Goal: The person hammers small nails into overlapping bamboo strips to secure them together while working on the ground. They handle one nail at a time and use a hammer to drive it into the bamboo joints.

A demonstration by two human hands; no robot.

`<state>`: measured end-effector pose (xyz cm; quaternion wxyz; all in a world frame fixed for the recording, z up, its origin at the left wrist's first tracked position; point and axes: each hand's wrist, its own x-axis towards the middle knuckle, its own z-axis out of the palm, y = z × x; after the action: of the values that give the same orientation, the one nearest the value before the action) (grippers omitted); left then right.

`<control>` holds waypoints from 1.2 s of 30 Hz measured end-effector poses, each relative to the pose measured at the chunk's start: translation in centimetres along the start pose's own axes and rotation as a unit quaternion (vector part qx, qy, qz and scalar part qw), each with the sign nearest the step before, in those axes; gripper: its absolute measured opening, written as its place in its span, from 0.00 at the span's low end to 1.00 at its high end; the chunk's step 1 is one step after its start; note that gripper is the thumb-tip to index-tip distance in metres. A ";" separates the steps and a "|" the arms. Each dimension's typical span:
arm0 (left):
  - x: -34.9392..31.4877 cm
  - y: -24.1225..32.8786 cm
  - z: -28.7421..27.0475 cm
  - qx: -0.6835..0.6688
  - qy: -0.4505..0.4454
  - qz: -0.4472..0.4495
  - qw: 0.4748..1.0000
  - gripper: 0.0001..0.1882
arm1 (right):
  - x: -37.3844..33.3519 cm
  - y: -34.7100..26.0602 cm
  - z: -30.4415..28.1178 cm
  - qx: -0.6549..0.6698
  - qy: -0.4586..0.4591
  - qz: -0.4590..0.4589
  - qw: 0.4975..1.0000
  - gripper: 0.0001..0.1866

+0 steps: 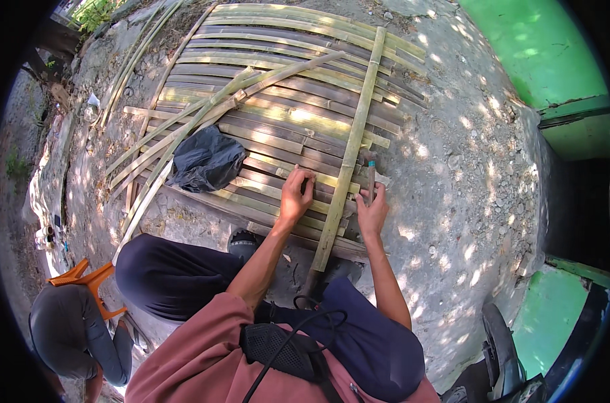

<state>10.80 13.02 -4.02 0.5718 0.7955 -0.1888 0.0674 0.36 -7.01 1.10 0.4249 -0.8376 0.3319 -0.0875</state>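
Bamboo slats (298,114) lie side by side on the ground in front of me, forming a panel. One long bamboo strip (348,158) crosses over them on the right side, running toward me. My left hand (296,195) is above the slats just left of this strip, its fingers curled and pinched together; whatever they hold is too small to make out. Right of the strip, my right hand (372,213) grips a brown tool handle (371,180) with a teal tip pointing away from me. The tool's other end is hidden by the hand.
A black plastic bag (207,159) rests on the slats, beside loose bamboo strips (184,134) lying crosswise. Another person (83,329) is at the lower left near an orange plastic stool (90,282). A green wall (547,50) and a tire (501,349) are at the right.
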 end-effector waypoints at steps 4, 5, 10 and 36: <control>0.0 -0.1 0.0 -0.005 -0.004 -0.007 1.000 0.06 | 0.4 0.5 0.6 -0.016 0.010 -0.020 1.000 0.25; -0.1 0.0 0.0 -0.005 0.001 -0.007 1.000 0.06 | 0.5 0.6 0.6 -0.014 0.008 -0.015 1.000 0.26; -0.2 0.4 -0.2 -0.015 0.003 -0.042 0.999 0.06 | 0.7 0.4 0.7 -0.008 0.009 0.017 1.000 0.26; 1.0 3.4 1.0 -0.006 -0.008 -0.037 0.999 0.07 | 0.3 0.4 0.4 -0.001 0.020 -0.005 1.000 0.24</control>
<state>10.34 10.92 -0.98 0.5767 0.7993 -0.1647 0.0387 0.58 -7.11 0.50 0.4169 -0.8378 0.3364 -0.1055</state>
